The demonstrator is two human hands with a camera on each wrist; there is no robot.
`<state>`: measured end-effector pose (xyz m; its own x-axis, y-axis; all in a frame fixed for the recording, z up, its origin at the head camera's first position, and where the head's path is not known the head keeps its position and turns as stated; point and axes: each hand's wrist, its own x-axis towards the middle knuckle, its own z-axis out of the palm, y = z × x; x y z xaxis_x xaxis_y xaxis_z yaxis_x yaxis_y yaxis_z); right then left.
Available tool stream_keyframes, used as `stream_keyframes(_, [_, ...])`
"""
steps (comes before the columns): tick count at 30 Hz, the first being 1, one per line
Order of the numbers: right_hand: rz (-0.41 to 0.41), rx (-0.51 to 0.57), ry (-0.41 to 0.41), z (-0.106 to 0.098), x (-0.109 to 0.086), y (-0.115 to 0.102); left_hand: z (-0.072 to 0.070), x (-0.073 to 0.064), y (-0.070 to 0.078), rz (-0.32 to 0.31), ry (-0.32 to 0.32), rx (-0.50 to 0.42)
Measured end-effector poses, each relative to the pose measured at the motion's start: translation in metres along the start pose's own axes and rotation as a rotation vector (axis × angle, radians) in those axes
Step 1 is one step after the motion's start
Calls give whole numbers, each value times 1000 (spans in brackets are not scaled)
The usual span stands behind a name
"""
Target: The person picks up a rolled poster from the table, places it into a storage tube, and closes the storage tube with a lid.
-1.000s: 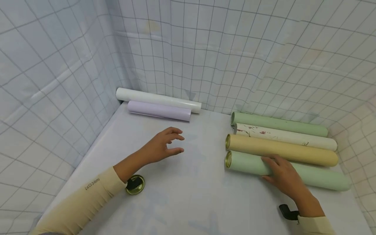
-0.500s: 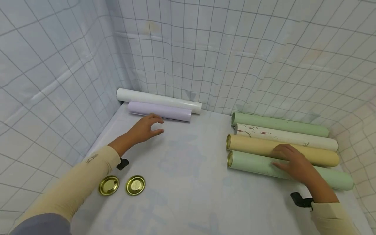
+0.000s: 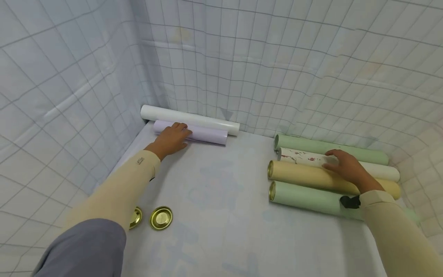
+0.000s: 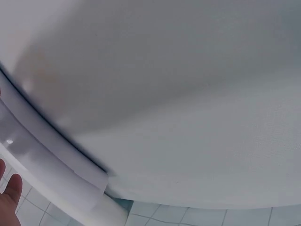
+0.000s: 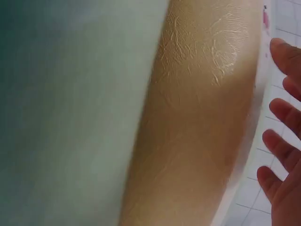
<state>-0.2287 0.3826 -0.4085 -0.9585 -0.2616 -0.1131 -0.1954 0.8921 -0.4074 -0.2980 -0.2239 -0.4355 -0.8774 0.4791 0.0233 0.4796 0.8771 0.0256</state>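
My left hand [image 3: 172,139] is over the lavender roll [image 3: 207,133], its fingers reaching across the top. In the left wrist view, fingertips [image 4: 13,186] show beyond the lavender roll [image 4: 51,162]; whether they touch it I cannot tell. My right hand [image 3: 348,165] hovers with spread fingers over the white floral roll [image 3: 301,157]. The tan roll [image 3: 294,172] lies beneath that wrist. In the right wrist view, the right hand [image 5: 287,127] appears past the wrinkled tan roll [image 5: 197,113], and its fingers hold nothing.
A white roll [image 3: 190,117] lies behind the lavender one. Green rolls flank the right-hand group, one at the back [image 3: 311,145] and one in front [image 3: 311,198]. Two gold lids, one round [image 3: 161,218] and one half hidden [image 3: 135,217], lie near the left sleeve. Gridded sheets wall the table.
My left hand has moved left and away from me to the lavender roll. My right hand has passed from the front green roll over the tan one to the floral roll.
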Motion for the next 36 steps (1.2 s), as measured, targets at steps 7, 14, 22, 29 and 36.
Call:
stream_keyframes(7, [-10, -65, -67, 4, 19, 7, 2, 12, -6, -76, -12, -36])
stream_keyframes(14, [-30, -126, -103, -1, 31, 7, 9, 22, 2, -121, 35, -28])
stream_keyframes(22, [-43, -156, -166, -3, 39, 5, 12, 27, 4, -143, 32, -24])
stream_keyframes(29, [-81, -209, -195, -6, 43, 0, 8, 27, 5, -111, 24, -20])
stream_keyframes(36, [-80, -218, -230, -7, 46, -3, 16, 30, 3, -99, 4, -31])
